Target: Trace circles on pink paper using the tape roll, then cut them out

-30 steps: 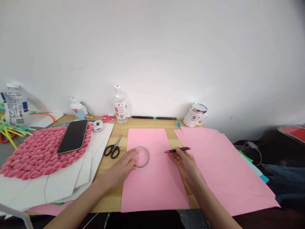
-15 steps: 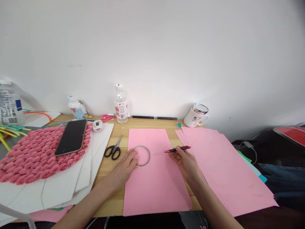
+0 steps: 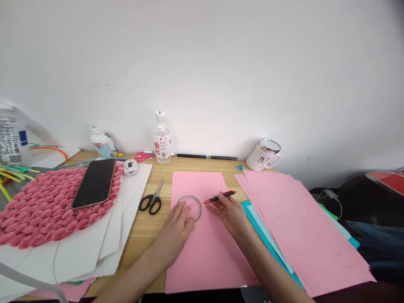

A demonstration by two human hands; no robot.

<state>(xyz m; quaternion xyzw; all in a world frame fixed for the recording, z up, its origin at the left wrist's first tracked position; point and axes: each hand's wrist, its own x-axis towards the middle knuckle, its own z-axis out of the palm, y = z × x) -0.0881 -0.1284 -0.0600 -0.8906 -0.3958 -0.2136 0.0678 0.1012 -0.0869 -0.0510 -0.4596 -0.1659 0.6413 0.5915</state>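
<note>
A sheet of pink paper (image 3: 214, 248) lies upright in front of me, with faint curved pencil-like outlines near its top. On it rests a thin grey ring (image 3: 200, 207). My left hand (image 3: 178, 229) presses the ring's left and lower edge with its fingertips, holding it against the paper. In my right hand (image 3: 229, 212) is a red and black pen (image 3: 222, 196), gripped between thumb and fingers. Its red tip points left, close to the ring's right side; whether it touches the paper I cannot tell.
Left of the paper lie black-handled scissors (image 3: 153, 200). Further left, a phone (image 3: 95, 183) rests on rows of pink paper rolls (image 3: 38, 214). A bottle (image 3: 163, 143) and a mug (image 3: 262, 155) stand by the wall. More pink sheets (image 3: 303, 227) overlap blue ones at right.
My right hand has moved left with the pen, nearing the ring. My left hand has shifted slightly right and down over the ring's lower edge. Blue sheets show more at right.
</note>
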